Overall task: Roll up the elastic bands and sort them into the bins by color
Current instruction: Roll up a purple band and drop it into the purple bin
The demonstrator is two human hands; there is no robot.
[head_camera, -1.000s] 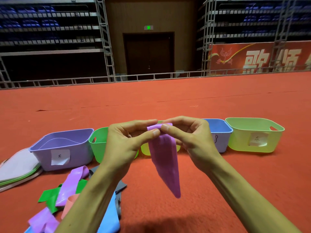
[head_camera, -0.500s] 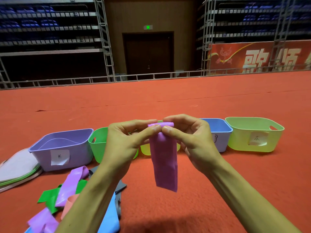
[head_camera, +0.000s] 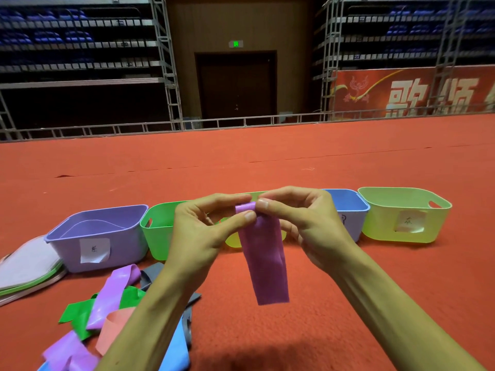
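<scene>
I hold a purple elastic band up in front of me, above the red carpet. My left hand and my right hand both pinch its top end, which is curled into a small roll between thumbs and forefingers. The rest of the band hangs straight down. Behind my hands a row of bins stands on the carpet: a purple bin, a green bin, a yellow bin mostly hidden, a blue bin and a light green bin.
A loose pile of bands lies at the lower left: purple, green, pink, blue and grey. Flat lids are stacked left of the purple bin. A metal railing edges the carpet far behind.
The hanging part of the purple band has grown shorter and now hangs flat and straight, and the roll at its top has thickened between my fingers. Both hands stayed in place.
</scene>
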